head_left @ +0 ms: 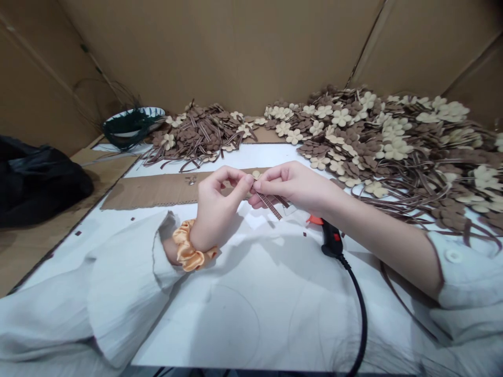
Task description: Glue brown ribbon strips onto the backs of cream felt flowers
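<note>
My left hand [220,201] and my right hand [291,186] meet over the white table [243,303], fingertips pinched together. Between them they hold a small cream felt flower [256,174] with brown striped ribbon [271,203] trailing down and right from it. Both hands are closed on this piece. An orange satin scrunchie [188,246] sits on my left wrist. A black glue gun with an orange tip [328,235] lies just under my right wrist, its black cord [359,314] running toward the near edge.
Heaps of brown and cream felt flowers with ribbons [385,141] cover the right and far side, a smaller heap [200,133] at centre back. A cardboard strip [157,191] lies ahead. A bowl with dark wire [131,123] and a black bag [35,178] sit left. Cardboard walls surround.
</note>
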